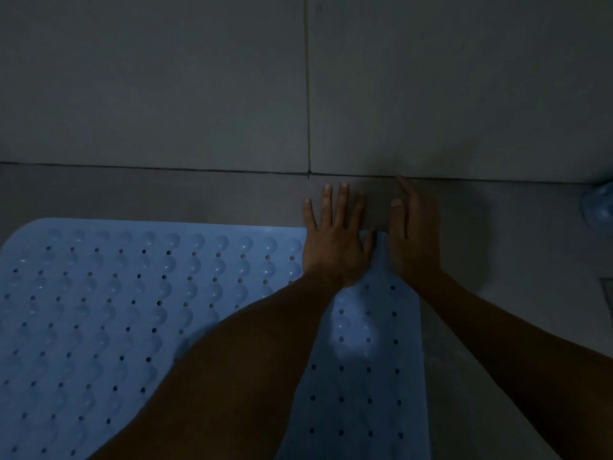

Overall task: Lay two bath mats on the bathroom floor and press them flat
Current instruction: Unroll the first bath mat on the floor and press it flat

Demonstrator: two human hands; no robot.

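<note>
A: Pale blue rubber, dotted with small holes and rows of round bumps: one bath mat (126,310), lying on the grey tiled floor (166,194) and filling the lower left of the view. Far edge running just short of the wall (199,78), right edge near the right forearm.

B: And the hands?

A: Left hand (333,240) palm down, fingers straight and fanned apart, heel on the far right corner of the mat, fingertips reaching past the edge onto bare tile. Right hand (413,234) just beside it, turned on its side, fingers straight and held together, pointing at the joint between floor and wall.

B: Right hand touching the mat?

A: Hard to tell in this dim light; wrist over the mat's corner, fingers over the tile.

B: Second mat?

A: Only a pale blue shape (598,207) at the right edge of the view, too cut off to identify. Also a dark floor fitting (607,290) low on the right, mostly out of view.
</note>
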